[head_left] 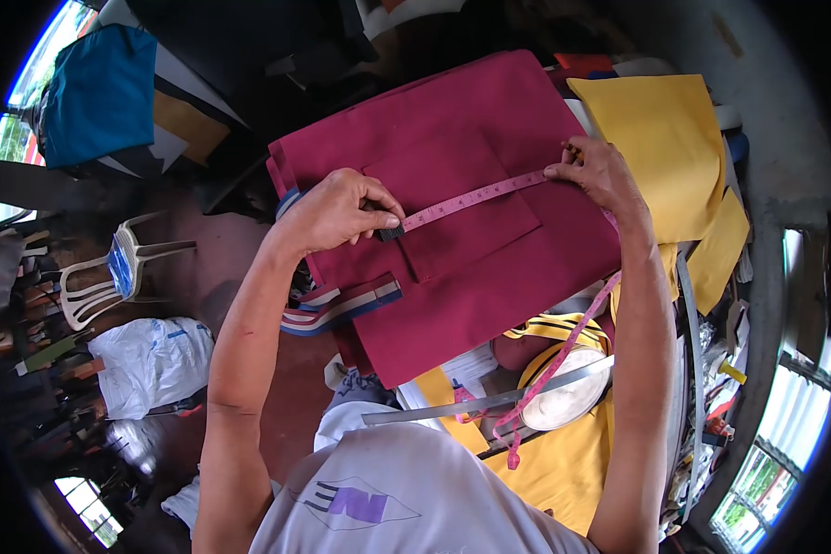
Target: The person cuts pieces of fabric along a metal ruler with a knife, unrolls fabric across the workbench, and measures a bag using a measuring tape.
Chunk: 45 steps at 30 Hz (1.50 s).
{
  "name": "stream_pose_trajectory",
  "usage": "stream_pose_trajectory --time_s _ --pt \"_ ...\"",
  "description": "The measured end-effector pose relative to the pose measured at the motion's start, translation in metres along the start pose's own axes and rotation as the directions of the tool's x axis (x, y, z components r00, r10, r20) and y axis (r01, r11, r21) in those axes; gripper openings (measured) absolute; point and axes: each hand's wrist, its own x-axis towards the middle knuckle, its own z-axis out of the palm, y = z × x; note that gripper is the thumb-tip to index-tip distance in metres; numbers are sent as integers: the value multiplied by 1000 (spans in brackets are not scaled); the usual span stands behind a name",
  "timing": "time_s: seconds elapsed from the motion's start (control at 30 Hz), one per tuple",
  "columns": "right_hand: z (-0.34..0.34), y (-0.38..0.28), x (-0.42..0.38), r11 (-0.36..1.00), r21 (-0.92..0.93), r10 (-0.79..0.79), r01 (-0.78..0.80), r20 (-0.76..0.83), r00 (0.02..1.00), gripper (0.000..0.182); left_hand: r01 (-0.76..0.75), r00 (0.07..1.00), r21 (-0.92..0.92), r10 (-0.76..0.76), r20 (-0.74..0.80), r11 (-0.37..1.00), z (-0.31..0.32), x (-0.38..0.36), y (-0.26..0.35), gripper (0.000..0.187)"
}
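A pink tape measure [475,197] is stretched taut between my two hands, across a smaller maroon rectangular piece [475,231] lying on a large maroon fabric stack [489,305]. My left hand [342,214] pinches one stretch of the tape at the left edge of that piece, with a small black block [391,233] under its fingertips. Beyond the right edge, my right hand [600,175] grips the tape between thumb and fingers; a small dark item shows at its curled fingers. The tape's loose length [563,355] hangs down past my right forearm.
Yellow fabric [660,138] lies at the right. A striped strap [342,309] is by the stack's left edge. Nearer me are a metal ruler [489,400] and a round white roll [568,388]. A plastic chair [125,263] and a white bag [152,365] stand left.
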Motion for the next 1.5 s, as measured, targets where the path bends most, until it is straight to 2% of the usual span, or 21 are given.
stream_pose_trajectory --time_s 0.3,0.7,0.9,1.5 --pt "1 0 1 1000 4 11 -11 9 1000 40 -12 1000 -32 12 6 999 0 1 -4 15" --pt "1 3 2 999 7 -45 46 -18 999 47 -30 998 -55 33 44 998 -3 1 -7 15" --pt "1 2 3 1000 17 -17 17 -2 1000 49 -36 997 -59 40 61 998 -5 2 -9 15" --pt "8 11 6 1000 14 -8 8 -33 999 48 8 998 -46 -5 61 999 -4 3 -7 14"
